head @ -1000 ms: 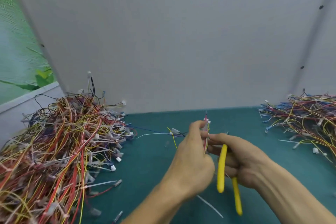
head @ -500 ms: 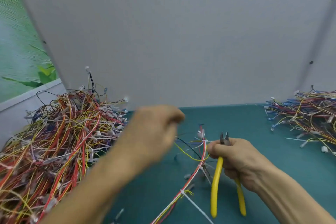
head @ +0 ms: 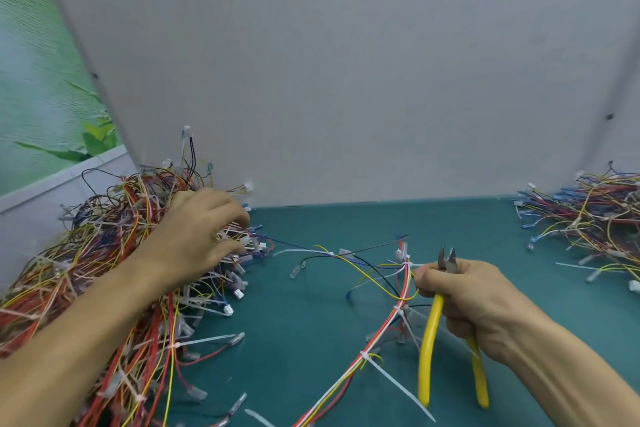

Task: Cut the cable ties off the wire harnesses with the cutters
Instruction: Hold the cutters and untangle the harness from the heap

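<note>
My right hand (head: 474, 302) is closed around the yellow-handled cutters (head: 427, 350), whose jaws (head: 446, 256) point up and stand slightly apart. Its fingertips also pinch a red, white and yellow wire harness (head: 381, 329) that trails down across the green mat (head: 311, 322) to the bottom edge. White cable ties (head: 365, 355) still bind this harness. My left hand (head: 204, 236) rests on the big tangled pile of tied harnesses (head: 104, 270) at the left, fingers spread among the wires, with nothing clearly gripped.
A second, flatter pile of wires (head: 588, 218) lies at the far right. Loose wires (head: 332, 256) and cut tie pieces (head: 207, 340) are scattered on the mat. A grey wall panel (head: 346, 80) closes off the back.
My left hand let go of the harness and swung left onto the big pile. The harness now hangs from my right hand and spreads over the mat.
</note>
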`<state>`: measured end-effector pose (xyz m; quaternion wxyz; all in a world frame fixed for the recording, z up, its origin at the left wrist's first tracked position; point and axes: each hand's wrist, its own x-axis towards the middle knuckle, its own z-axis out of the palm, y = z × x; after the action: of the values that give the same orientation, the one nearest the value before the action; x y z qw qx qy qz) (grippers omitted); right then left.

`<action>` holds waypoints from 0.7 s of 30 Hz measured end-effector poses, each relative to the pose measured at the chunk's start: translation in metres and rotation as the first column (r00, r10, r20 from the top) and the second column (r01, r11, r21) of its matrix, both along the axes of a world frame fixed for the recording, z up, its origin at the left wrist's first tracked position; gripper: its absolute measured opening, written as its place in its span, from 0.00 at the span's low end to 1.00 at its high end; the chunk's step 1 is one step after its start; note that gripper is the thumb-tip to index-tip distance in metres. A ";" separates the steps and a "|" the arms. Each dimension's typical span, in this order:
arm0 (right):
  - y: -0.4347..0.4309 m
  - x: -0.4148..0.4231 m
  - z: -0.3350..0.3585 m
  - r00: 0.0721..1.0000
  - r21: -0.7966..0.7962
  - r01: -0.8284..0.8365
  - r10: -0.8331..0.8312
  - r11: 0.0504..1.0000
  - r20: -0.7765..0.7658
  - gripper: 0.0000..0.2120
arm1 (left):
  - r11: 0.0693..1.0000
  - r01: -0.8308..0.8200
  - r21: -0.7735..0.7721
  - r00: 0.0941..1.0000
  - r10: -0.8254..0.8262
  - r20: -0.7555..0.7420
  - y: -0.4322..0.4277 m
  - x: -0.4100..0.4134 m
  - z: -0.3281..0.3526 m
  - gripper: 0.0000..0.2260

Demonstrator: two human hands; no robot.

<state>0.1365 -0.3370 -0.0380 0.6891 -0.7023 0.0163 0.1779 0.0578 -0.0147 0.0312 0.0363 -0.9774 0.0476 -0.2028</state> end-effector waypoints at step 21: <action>0.003 0.001 -0.003 1.000 0.004 -0.007 0.007 1.000 0.024 0.06 | 0.935 0.316 0.158 0.925 -0.341 0.168 -0.002 0.009 -0.013 0.06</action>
<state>0.1373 -0.3341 -0.0411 0.6899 -0.7031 0.0055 0.1719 0.0670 -0.0170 0.0178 0.0686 -0.9269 0.2202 -0.2961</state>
